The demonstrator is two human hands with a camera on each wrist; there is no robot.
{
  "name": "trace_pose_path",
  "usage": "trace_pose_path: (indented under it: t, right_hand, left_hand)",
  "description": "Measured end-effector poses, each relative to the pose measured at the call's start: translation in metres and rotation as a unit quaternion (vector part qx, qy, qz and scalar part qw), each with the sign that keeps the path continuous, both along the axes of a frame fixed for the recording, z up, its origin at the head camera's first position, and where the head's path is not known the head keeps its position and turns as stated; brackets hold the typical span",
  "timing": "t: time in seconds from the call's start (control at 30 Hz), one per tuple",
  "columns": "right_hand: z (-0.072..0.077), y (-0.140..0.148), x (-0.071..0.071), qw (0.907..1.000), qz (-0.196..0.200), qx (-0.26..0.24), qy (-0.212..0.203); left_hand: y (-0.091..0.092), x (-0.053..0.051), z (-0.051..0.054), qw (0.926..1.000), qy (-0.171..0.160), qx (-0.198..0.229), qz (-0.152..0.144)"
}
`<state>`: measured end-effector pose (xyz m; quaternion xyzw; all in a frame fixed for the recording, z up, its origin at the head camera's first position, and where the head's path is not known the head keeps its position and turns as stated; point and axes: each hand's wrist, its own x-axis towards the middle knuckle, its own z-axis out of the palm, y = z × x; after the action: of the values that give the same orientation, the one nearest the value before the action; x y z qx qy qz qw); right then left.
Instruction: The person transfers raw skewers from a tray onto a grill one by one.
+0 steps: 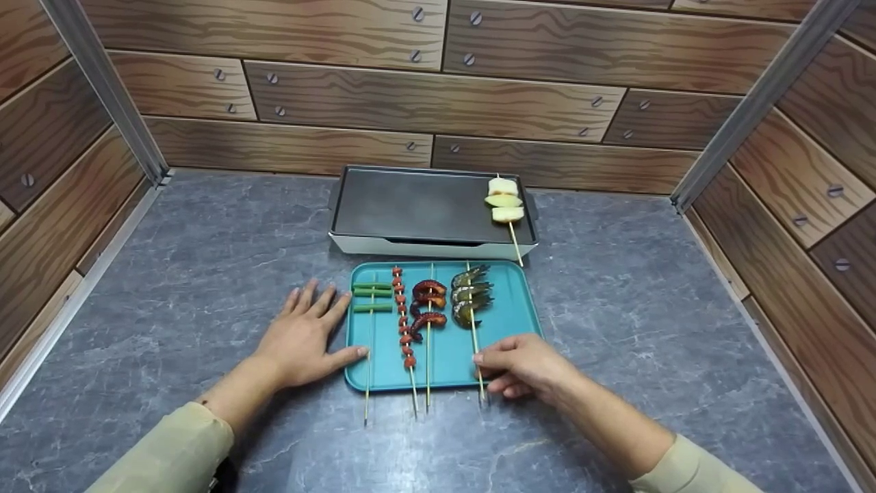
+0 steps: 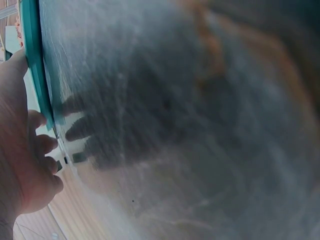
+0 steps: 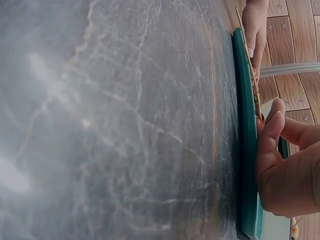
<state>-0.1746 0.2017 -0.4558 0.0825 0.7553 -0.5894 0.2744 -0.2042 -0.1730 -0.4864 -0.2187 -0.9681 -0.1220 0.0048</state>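
On the teal tray (image 1: 510,308) lie skewers of green pieces (image 1: 373,309), small red pieces (image 1: 404,339), reddish curled pieces (image 1: 430,320) and shrimp (image 1: 471,294). My right hand (image 1: 530,366) pinches the stick of the shrimp skewer near the tray's front edge; in the right wrist view that hand (image 3: 292,160) is beside the tray's rim (image 3: 245,150). With fingers spread, my left hand (image 1: 301,339) rests at the tray's left edge, its thumb by the green skewer's stick. The left wrist view shows this hand (image 2: 25,145) against the tray rim (image 2: 36,65).
Behind the tray stands a dark flat grill (image 1: 417,205) with a light base. A skewer of pale chunks (image 1: 504,200) lies at its right end, the stick reaching over the front edge. Wood-patterned walls (image 1: 342,89) surround the grey marbled table (image 1: 226,239).
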Motion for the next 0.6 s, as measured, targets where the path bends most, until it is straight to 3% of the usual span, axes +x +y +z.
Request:
trace_pose_path:
  t: [0.37,0.6]
  right_hand:
    - [-0.0017,-0.0002,0.0005,0.9996,-0.009,-0.024,-0.009]
    - [-0.0012,-0.0015,0.0013,0.9991,0.001,-0.039,0.016]
  left_hand:
    - [-0.0002,-0.0007,-0.0007,1.0000,0.003,-0.003,0.000]
    - [-0.0003,-0.0010,-0.0009,1.0000,-0.003,0.000,0.001]
